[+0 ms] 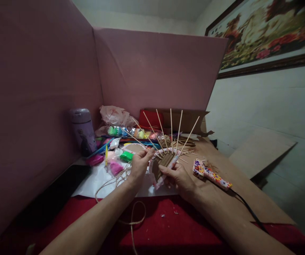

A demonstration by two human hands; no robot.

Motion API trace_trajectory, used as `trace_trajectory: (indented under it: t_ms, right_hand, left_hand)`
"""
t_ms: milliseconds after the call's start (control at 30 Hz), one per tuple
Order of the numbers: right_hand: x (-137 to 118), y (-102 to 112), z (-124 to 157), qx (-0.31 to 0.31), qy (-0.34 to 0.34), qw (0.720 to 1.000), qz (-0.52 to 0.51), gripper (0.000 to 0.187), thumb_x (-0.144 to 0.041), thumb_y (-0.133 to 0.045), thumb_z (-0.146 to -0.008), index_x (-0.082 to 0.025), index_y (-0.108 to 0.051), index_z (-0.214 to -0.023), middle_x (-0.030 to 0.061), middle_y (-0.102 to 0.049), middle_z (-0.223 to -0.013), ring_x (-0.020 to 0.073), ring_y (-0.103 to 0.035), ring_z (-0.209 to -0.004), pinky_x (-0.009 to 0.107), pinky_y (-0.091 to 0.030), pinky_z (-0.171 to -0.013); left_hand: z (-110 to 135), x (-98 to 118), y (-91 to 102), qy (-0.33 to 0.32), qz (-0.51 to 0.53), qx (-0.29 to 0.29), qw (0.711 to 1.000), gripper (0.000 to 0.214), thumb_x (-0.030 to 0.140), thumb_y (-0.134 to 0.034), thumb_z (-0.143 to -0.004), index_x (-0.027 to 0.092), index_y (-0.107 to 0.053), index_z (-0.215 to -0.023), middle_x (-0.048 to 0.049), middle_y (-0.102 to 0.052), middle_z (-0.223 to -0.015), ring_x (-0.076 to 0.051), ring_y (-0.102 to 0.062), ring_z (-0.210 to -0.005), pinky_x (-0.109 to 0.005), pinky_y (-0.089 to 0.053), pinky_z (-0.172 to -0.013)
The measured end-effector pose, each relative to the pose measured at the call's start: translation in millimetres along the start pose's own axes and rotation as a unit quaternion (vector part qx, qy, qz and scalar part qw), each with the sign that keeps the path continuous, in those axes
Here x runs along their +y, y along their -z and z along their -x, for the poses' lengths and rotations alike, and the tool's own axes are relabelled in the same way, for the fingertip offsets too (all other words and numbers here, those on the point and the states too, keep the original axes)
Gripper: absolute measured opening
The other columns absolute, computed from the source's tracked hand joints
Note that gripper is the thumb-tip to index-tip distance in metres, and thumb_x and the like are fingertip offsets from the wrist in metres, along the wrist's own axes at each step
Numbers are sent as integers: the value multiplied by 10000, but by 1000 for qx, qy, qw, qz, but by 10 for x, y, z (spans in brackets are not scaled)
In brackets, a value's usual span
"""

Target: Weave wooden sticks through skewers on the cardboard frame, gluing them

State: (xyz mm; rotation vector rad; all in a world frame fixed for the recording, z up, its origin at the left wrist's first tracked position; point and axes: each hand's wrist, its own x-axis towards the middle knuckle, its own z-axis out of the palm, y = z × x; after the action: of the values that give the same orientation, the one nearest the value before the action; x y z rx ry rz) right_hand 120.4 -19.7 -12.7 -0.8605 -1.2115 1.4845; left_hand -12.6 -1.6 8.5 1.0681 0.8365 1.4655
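Note:
My right hand (180, 177) grips a rounded cardboard piece (166, 160) edged with pink-and-white patterned trim, thumb on its front face. Several thin wooden sticks (171, 131) fan upward from the top of that piece. At its upper left edge, near the base of the sticks, my left hand (139, 165) has its thumb and fingertips pinched together; what lies between them is hidden. Loose twine (112, 182) runs behind my left wrist, and a loop of it hangs over the red cloth in front.
Right of my hands lies a flower-patterned glue gun (212, 174) with a black cord, on brown cardboard (248, 198). Behind are clay packs (133, 132), loose sticks and scissors (186, 141). At left stand a purple bottle (83, 132) and a dark flat object (54, 191).

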Motion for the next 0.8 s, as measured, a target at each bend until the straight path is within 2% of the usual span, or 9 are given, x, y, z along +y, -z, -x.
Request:
trace_trajectory:
  t_ms: [233, 500, 700, 800]
  right_hand:
    - [-7, -7, 14, 1, 7, 1000, 10, 318, -398, -732, -618, -144, -540, -614, -39, -537, -445, 55, -411, -308, 175, -314, -299]
    - [-8, 5, -3, 3, 12, 1000, 4, 326, -399, -741, -597, -140, -544, -581, -44, -517, -430, 50, -396, -305, 178, -306, -298]
    - [-6, 35, -31, 16, 14, 1000, 9, 350, -425, -745, -596, -137, -552, -648, -41, -523, -451, 59, -414, -321, 182, -323, -303]
    - [31, 54, -56, 17, 25, 999, 39, 388, -481, -729, -596, -140, -552, -652, -41, -519, -457, 62, -415, -330, 191, -334, -317]
  left_hand:
    - [1, -5, 2, -11, -25, -6, 1000, 305, 405, -736, -565, 121, -625, -575, -7, -572, -538, -92, -462, -499, -220, -354, -506]
    - [0, -1, 12, -27, -30, -34, 999, 263, 365, -738, -574, 118, -649, -589, -15, -592, -554, -97, -479, -519, -225, -369, -537]
    - [35, 27, 4, 0, -18, -74, 997, 251, 326, -750, -556, 113, -669, -660, -36, -630, -611, -116, -524, -536, -241, -402, -559]
    - [36, 31, 4, 2, -12, -67, 998, 234, 302, -758, -538, 118, -664, -647, -28, -625, -595, -113, -521, -520, -238, -399, -546]
